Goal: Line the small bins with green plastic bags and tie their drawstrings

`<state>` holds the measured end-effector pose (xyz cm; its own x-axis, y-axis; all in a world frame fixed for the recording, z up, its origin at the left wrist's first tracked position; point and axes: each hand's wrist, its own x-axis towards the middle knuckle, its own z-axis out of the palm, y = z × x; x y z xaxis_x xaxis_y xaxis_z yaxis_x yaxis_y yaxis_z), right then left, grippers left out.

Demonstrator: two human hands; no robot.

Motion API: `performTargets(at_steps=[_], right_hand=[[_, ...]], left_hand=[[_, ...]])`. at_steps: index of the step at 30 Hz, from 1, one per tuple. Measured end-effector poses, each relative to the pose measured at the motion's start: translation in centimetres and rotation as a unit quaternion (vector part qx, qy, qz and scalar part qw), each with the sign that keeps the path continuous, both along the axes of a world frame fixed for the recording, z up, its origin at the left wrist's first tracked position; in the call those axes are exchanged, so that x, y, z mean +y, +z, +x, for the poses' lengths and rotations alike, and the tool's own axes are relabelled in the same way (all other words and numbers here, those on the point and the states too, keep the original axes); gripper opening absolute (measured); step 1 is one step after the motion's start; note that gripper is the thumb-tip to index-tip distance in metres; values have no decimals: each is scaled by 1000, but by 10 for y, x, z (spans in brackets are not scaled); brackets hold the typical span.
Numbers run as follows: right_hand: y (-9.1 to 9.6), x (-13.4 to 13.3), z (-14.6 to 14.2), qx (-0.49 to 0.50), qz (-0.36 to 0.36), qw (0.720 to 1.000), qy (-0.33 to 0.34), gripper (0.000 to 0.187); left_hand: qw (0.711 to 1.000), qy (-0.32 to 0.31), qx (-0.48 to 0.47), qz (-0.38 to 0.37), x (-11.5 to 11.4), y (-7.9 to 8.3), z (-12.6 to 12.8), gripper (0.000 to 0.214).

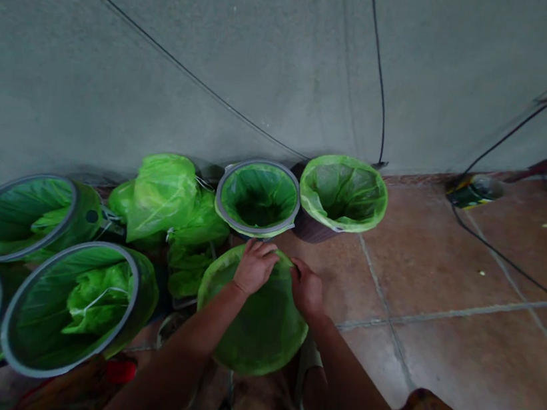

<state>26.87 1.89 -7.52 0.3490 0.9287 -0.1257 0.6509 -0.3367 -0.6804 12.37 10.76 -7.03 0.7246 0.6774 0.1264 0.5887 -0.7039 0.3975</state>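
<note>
A bin lined with a green bag (260, 324) stands between the person's legs, the bag drawn over its round rim. My left hand (255, 268) grips the far edge of the bag, fingers curled over the rim. Just to its right, my right hand (306, 289) pinches the bag's edge between thumb and fingers. The bin's lower body is hidden. Right behind it, near the wall, stand a bin with a grey rim ring and green liner (259, 196) and a dark bin with a green liner folded over its top (343, 194).
Several grey-rimmed bins, including one holding a bunched green bag (100, 296), stand at the left. Beside them sits a pile of green bags (166, 197). Cables run along the grey wall (178, 11) and across the tiled floor (463, 371). A can (477, 191) lies at right.
</note>
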Motion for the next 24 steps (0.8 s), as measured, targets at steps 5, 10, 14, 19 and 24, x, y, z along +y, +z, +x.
performTargets(at_steps=[5,10,14,19,24], right_hand=[[-4,-5,-1,-30,-48,998,23,37],[2,5,4,-21,16,999,20,42],[3,32,2,-24,46,995,87,37],[-1,59,-10,-77,-61,980,174,36],[6,54,-9,-106,-131,973,156,34]], left_hand=[[999,-31,41,0,4,-2,-6,20],[999,-29,-5,-21,3,6,-20,17],[991,104,-79,-8,1,12,-25,24],[979,194,61,-25,4,6,-23,23],[973,205,95,-48,5,6,-24,25]])
